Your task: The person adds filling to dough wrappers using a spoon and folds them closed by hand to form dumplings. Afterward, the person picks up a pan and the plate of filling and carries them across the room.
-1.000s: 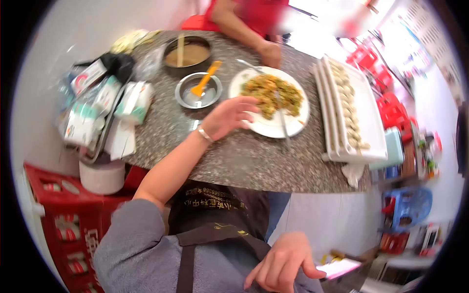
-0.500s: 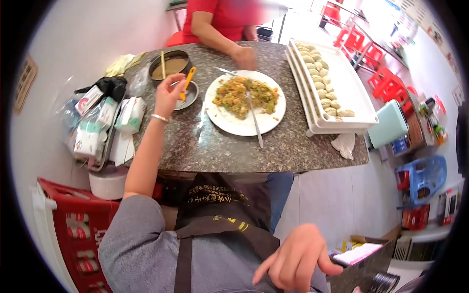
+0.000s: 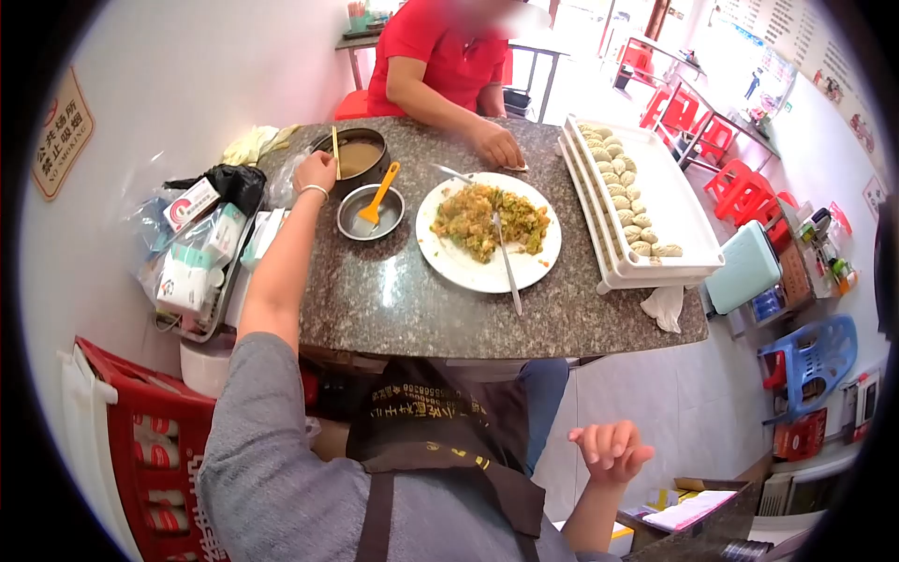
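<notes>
My left hand [image 3: 316, 173] is curled at the left rim of a dark pot [image 3: 379, 172] of brownish liquid. It seems to grip that rim, though its fingertips are hidden. Chopsticks [image 3: 335, 148] stand in the pot beside my fingers. Closer to me is a metal bowl [image 3: 349, 225] with an orange spatula [image 3: 382, 192] leaning in it. A white plate [image 3: 468, 274] carries chopped filling [image 3: 478, 225] and a long metal utensil [image 3: 510, 272]. My right hand [image 3: 611, 450] is raised off the table's front edge, fingers loosely bent and apart, holding nothing.
Stacked white trays [image 3: 670, 187] of dumplings [image 3: 623, 187] stand on the table's right side. Across from me, a person in red rests a hand [image 3: 496, 145] on the table. Packed tissues [image 3: 187, 278] crowd the left end; a red crate [image 3: 154, 450] stands below.
My left hand has moved from beside the orange spatula to the pot's rim. My right hand has risen and turned. The co-worker's hand has shifted. The view has tilted up.
</notes>
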`<state>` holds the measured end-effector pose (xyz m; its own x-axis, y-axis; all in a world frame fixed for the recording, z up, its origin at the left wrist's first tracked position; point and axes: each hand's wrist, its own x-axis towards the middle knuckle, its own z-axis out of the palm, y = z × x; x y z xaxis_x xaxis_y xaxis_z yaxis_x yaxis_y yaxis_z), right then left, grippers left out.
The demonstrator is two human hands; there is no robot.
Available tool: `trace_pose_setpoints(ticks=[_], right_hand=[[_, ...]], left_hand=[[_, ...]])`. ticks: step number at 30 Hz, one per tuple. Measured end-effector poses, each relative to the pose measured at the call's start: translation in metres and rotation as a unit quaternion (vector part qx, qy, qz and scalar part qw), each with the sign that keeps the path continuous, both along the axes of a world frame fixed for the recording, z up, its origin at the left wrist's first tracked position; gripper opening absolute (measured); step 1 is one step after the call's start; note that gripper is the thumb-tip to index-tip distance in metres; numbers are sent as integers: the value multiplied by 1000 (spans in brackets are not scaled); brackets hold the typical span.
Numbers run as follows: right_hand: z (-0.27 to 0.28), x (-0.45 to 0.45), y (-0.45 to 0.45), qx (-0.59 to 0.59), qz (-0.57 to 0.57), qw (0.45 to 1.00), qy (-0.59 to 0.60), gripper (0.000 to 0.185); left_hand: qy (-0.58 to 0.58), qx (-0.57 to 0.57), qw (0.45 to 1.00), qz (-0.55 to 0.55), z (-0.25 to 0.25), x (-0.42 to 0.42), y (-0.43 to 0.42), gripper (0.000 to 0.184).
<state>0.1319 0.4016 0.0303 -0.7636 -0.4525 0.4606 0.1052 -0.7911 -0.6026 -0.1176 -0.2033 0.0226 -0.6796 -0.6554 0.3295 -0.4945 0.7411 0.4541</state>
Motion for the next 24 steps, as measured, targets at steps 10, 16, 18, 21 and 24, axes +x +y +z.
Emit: trace_pose_setpoints(ticks=[10, 16, 18, 21, 24], right_hand=[[-12, -3, -11, 59, -69, 994, -62, 39], [-16, -36, -35, 129, -64, 987, -73, 34], [-13, -43, -50, 226, -61, 967, -102, 24], [-11, -50, -81, 326, -67, 943, -20, 40], [-22, -36, -96, 374, -285, 878, 87, 36]], left_hand=[[-102, 25, 990, 89, -7, -37, -18, 30], [234, 168, 943, -164, 18, 14, 32, 32], [230, 227, 892, -315, 41, 54, 93, 23], [106, 217, 851, -466, 73, 127, 211, 12], [-115, 238, 759, -595, 48, 174, 285, 10]])
